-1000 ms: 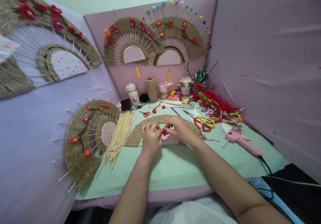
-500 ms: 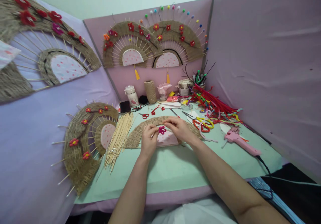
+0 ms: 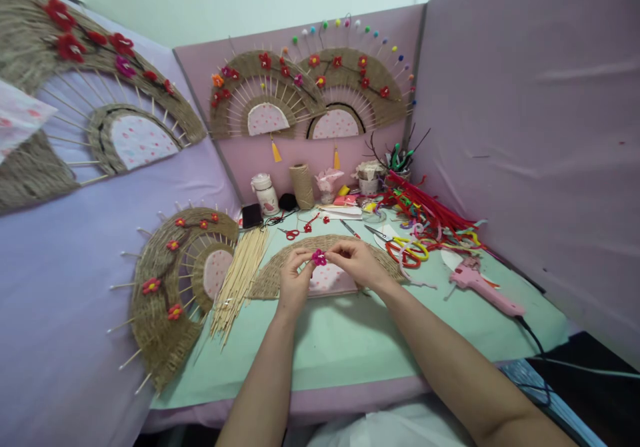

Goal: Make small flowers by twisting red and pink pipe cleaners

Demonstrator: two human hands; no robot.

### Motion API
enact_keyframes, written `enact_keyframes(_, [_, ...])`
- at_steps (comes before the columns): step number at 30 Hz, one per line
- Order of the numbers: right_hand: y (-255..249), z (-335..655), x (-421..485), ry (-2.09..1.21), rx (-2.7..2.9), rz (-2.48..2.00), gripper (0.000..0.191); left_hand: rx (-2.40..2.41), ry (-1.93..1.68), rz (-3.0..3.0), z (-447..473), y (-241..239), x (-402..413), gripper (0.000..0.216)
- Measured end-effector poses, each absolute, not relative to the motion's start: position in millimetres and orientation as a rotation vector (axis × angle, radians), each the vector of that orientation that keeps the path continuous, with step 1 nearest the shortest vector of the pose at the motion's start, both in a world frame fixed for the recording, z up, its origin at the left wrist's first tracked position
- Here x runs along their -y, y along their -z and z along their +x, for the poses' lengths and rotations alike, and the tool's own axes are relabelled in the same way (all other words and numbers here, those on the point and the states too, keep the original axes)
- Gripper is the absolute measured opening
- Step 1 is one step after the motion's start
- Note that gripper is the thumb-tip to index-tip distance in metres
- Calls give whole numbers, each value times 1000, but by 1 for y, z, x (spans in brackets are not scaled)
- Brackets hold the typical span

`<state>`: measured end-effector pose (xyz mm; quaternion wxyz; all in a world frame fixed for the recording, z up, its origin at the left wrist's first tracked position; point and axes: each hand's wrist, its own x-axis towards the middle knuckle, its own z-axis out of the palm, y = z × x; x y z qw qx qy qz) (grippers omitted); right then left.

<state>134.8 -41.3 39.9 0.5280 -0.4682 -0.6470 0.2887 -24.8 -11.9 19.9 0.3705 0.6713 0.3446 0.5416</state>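
A small magenta pipe-cleaner flower (image 3: 319, 257) is pinched at its left edge by my left hand (image 3: 296, 275), fingers closed. My right hand (image 3: 354, 260) is closed in a pinch, its fingertips meeting the flower's right side; whatever lies between them is too small to make out. A pale speck shows at the flower's centre. Beneath both hands lies a half-round twine fan (image 3: 280, 260) with a pink dotted cloth centre (image 3: 330, 281), partly covered by the hands.
Thin wooden sticks (image 3: 240, 280) lie left of the fan. On the right are yellow-handled scissors (image 3: 413, 248), a pink glue gun (image 3: 485, 288) with its cord, and piled red pipe cleaners (image 3: 435, 207). A twine spool (image 3: 301, 187) and a white bottle (image 3: 265, 195) stand behind. Decorated fans hang on the panels.
My right hand's fingertips have come down from above the flower to its right side. The flower has shifted slightly left and turned more face-up. The view has tilted a little.
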Motion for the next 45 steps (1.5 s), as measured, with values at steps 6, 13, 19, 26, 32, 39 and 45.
enact_keyframes(6, [-37,134,40,-712,1518,-1135,21,-909,-1347,1796,-24,-20,13,13])
enact_keyframes(13, [-30,135,31,-733,1403,-1118,31,-844,-1439,1340,-25,-11,1,21])
enact_keyframes(19, [-16,125,25,-610,1517,-1128,28,-772,-1337,819,-29,-9,-4,27])
enact_keyframes(26, [-12,119,25,-472,1638,-1089,17,-673,-1189,758,-29,-10,1,27])
enact_keyframes(32, [-13,116,27,-480,1668,-1041,14,-652,-1215,807,-23,-16,7,28])
enact_keyframes(39, [-12,118,27,-485,1682,-1043,13,-706,-1258,943,-20,-17,9,32])
enact_keyframes(45, [-9,122,22,-475,1754,-1046,13,-814,-1304,1273,-20,-11,7,25])
